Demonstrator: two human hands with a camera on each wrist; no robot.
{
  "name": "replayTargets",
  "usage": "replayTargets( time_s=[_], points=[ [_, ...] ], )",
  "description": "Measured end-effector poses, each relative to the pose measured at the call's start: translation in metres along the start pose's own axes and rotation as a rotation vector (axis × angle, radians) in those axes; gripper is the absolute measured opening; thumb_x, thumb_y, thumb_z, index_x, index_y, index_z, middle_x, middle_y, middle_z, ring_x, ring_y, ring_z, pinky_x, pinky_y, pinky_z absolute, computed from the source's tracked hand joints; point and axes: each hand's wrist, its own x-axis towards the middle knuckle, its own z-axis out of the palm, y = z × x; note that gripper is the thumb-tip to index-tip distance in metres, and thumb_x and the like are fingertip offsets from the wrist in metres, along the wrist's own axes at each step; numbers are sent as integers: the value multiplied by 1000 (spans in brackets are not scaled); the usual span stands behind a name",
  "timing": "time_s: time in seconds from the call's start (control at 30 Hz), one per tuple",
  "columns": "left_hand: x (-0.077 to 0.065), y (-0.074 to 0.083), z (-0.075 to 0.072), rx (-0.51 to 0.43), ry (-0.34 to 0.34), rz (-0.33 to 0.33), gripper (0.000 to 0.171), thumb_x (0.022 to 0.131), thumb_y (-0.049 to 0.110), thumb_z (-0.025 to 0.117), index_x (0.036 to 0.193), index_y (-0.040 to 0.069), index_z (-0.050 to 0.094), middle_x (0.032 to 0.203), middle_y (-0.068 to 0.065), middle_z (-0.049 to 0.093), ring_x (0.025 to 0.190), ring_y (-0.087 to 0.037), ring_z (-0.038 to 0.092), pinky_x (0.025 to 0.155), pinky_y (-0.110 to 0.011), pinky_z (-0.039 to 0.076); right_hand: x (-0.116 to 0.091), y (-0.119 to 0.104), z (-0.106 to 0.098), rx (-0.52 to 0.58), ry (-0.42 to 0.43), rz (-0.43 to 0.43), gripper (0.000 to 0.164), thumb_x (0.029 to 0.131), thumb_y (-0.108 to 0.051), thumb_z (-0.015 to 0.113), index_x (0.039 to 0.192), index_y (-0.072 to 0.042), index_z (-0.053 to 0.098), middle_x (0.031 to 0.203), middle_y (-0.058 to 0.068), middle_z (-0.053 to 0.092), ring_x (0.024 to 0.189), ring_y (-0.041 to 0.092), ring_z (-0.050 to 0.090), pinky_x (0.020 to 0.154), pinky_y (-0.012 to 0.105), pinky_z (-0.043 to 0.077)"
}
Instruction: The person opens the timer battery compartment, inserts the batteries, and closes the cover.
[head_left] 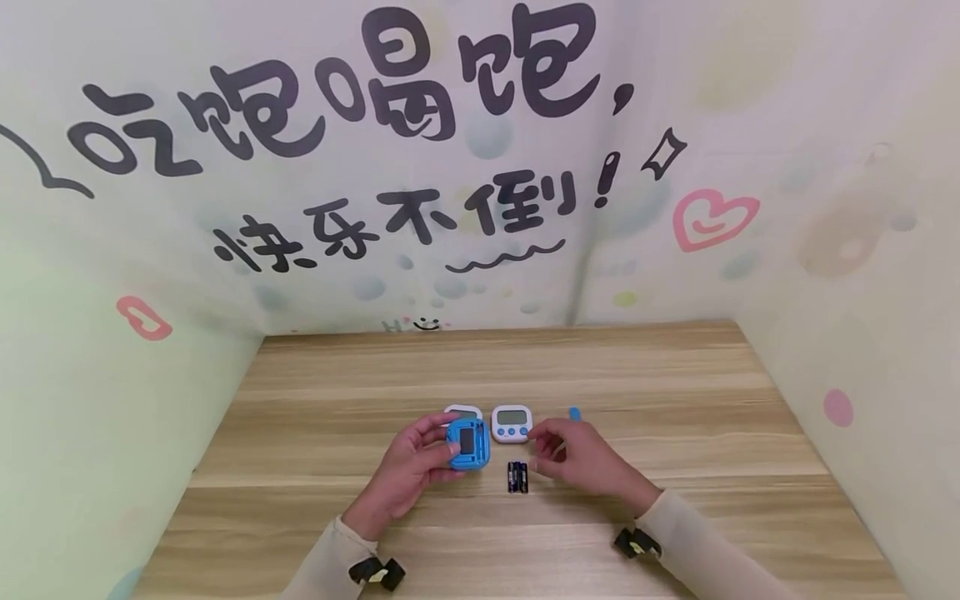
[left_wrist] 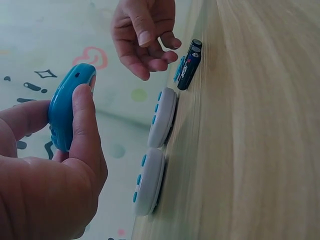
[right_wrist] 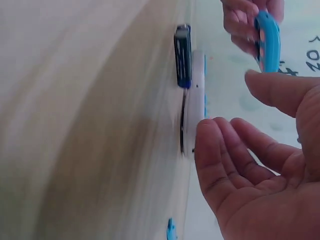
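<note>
While the left hand (head_left: 411, 462) grips the blue-backed timer (head_left: 471, 445), the empty right hand (head_left: 576, 456), fingers loosely bent, could brush the 2 batteries (head_left: 518, 477) and roll them away.

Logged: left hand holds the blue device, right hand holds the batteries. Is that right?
No: the batteries lie on the table, not in the right hand, as the head view shows. The left hand does hold the blue device.

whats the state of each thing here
Blue device: held, back toward head camera, slot looks open
Left white device: face up, partly hidden
Right white device: face up, no digits readable
Batteries: side by side on table
Small blue piece: lying on table
Left hand: gripping blue device
Right hand: empty, fingers relaxed
</note>
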Motion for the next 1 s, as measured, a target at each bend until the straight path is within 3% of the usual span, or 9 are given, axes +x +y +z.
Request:
replayTargets(
  time_s=[0.23,0.43,0.6,1.0],
  points=[
    [1,0,1,4,-12,-5,65,100,7,70,156,-2,39,127,-12,59,105,-22,73,89,-41,67,-3,0,12,1,-69,60,41,88,-27,88,122,-8,72,104,-2,71,91,14,64,79,24,59],
    [3,0,0,4,-7,2,62,100,6,69,155,-2,40,132,-16,59,106,-23,72,90,-43,67,-3,-3,17,-121,-83,24,47,82,-34,93,119,-12,73,98,-5,66,87,12,57,75,23,54],
    [2,0,0,9,-5,-2,63,100,6,69,155,-2,40,130,-13,60,106,-22,72,90,-42,67,-6,-8,21,-197,-118,48,50,80,-34,94,120,-12,74,100,-5,60,90,13,53,76,23,50],
    [4,2,2,10,-8,-4,65,101,6,68,157,-3,36,130,-11,62,107,-22,73,91,-42,67,-3,-17,25,-262,-81,95,44,78,-28,95,113,-9,75,94,-6,58,84,11,51,71,23,47]
  ],
)
